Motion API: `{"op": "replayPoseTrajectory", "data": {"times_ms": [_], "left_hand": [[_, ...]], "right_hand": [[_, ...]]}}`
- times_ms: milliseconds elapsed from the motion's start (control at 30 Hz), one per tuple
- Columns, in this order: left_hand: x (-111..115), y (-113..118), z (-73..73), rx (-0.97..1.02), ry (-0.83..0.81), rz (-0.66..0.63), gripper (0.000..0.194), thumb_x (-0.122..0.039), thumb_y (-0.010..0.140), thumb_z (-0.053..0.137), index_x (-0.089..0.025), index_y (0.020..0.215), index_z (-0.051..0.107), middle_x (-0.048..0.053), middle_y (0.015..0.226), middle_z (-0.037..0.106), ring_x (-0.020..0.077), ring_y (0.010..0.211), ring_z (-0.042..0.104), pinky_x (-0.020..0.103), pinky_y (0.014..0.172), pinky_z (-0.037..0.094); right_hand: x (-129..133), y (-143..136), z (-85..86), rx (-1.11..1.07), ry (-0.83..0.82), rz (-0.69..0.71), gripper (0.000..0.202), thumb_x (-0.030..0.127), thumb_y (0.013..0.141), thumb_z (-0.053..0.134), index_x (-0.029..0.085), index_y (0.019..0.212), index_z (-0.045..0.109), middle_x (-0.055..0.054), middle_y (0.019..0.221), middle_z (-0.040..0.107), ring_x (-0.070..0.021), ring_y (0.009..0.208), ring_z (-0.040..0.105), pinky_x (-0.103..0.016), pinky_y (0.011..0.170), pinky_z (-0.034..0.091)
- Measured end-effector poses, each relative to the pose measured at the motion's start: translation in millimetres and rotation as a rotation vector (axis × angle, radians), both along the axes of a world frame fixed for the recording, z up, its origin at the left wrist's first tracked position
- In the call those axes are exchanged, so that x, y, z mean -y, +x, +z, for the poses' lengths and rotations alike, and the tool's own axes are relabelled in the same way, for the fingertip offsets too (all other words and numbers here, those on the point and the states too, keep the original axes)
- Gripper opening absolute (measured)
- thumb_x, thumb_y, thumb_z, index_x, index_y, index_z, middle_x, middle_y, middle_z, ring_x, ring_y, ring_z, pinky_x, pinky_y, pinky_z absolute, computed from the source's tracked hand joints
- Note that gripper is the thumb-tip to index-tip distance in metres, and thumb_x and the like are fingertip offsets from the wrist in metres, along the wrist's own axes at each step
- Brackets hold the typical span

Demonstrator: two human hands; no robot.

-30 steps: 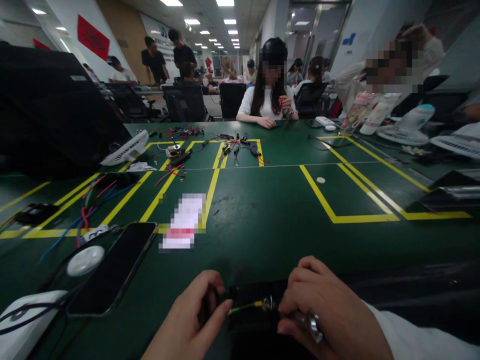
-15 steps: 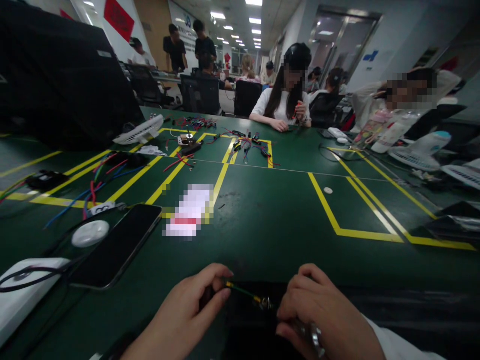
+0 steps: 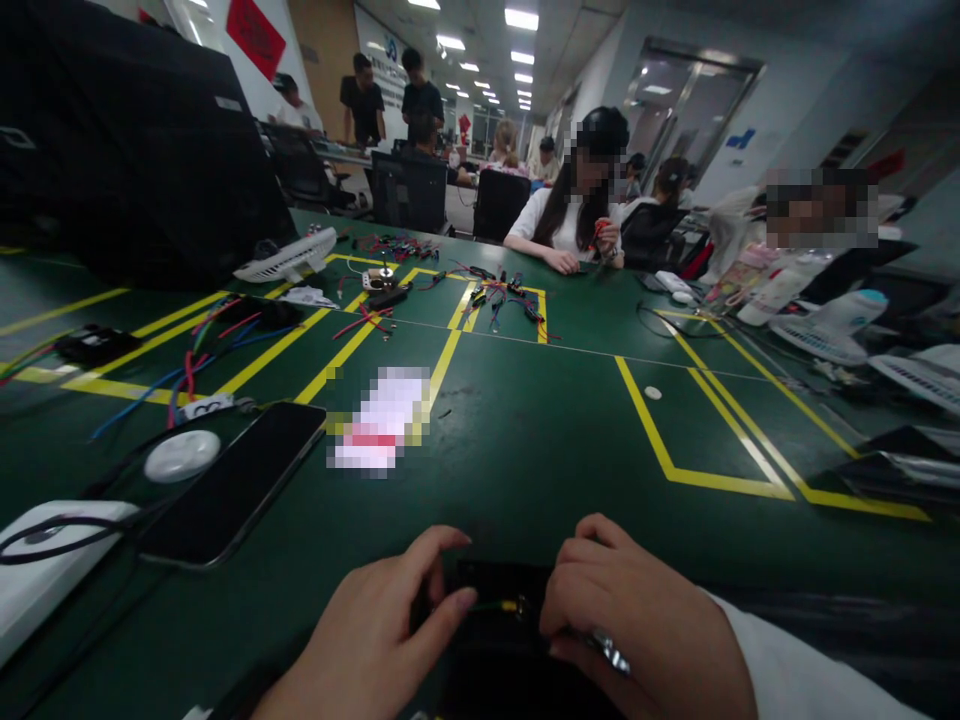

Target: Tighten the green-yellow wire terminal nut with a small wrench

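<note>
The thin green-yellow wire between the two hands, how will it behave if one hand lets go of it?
The wire is very thin and spans only the short gap between the left hand and the right hand, so it probably weighs almost nothing. Loose wires further along the table lie in curves, so it would likely droop. The metal tip may snag.

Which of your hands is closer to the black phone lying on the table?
Left. The left hand is at the table's near edge, just right of the phone, not touching it. The right hand is farther right, beyond the left hand.
</note>
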State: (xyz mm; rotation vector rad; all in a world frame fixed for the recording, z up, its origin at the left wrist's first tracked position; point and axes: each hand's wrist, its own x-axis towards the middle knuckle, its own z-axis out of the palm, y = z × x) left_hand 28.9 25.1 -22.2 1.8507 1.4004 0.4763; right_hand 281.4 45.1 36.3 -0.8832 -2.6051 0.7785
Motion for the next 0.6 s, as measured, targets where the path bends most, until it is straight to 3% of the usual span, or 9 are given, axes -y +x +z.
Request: {"op": "replayPoseTrajectory", "data": {"times_ms": [133,333,600], "left_hand": [[-0.3,-6.3,-5.5,0.12,-0.03,-0.027,0.024,-0.034,0.096,0.053,-0.028,0.12,0.056,-0.007,0.069,0.058,0.016,0.062,0.058,0.024,0.057,0.036],[-5.4,-7.5,-9.5,0.167,-0.031,-0.011,0.022,-0.035,0.1,0.046,-0.024,0.117,0.054,-0.006,0.069,0.054,0.0155,0.063,0.057,0.024,0.059,0.042],[-1.8,-8.0,-16.2,0.167,-0.009,0.009,0.025,-0.041,0.102,0.044,-0.026,0.12,0.051,-0.005,0.073,0.053,0.0165,0.069,0.059,0.025,0.064,0.047]], "right_hand": [[0.4,1.7,10.2,-0.008,-0.045,-0.019,0.013,0.008,0.084,0.058,0.021,0.088,0.058,0.003,0.08,0.064,-0.0162,0.073,0.055,-0.037,0.081,0.035],[14.3,12.0,11.5,-0.193,-0.103,-0.323,0.006,0.019,0.094,0.057,0.022,0.089,0.059,0.001,0.082,0.061,-0.0187,0.077,0.053,-0.031,0.071,0.037],[16.6,4.7,-5.2,-0.152,-0.021,-0.197,0.008,0.017,0.088,0.064,0.021,0.088,0.057,0.002,0.078,0.063,-0.017,0.068,0.052,-0.033,0.071,0.033]]}}
